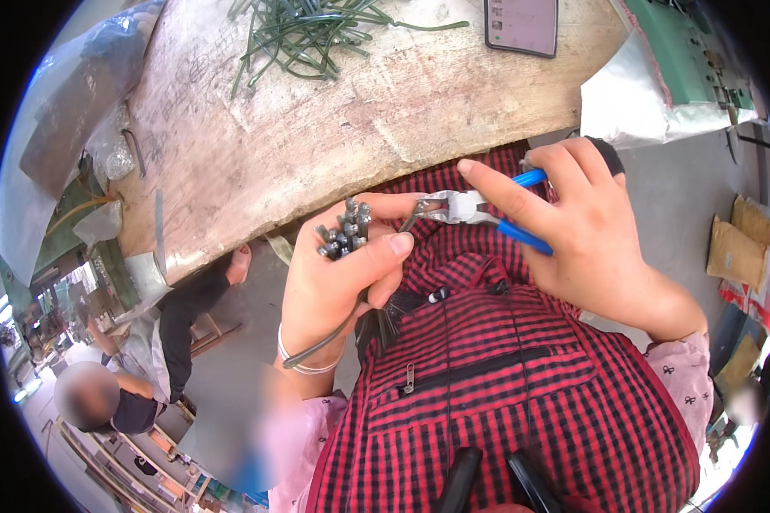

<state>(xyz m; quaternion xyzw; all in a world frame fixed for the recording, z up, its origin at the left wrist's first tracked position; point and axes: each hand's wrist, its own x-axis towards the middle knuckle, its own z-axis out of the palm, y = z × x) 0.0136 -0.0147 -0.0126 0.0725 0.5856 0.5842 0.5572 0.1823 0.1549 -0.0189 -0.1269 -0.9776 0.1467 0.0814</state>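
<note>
From the left one of two fisheye cameras on your head, you look steeply down over your checked apron (522,385), near enough that your left hand (338,272) and right hand (589,224) sit around mid-view. Ahead of you the desk (453,103) spans the upper part, while the wide lens takes in the grey floor (667,197) and, farther off at left, another person (137,403), bending straight edges toward its rim.

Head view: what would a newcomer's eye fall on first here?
Probably the blue-handled pliers near the middle, held in the right hand, while the left hand grips a bundle of dark strips just to their left. Below them, the red-and-black checked garment fills much of the lower picture. At the top, a tangle of green strips lies on the worn wooden table.
</note>
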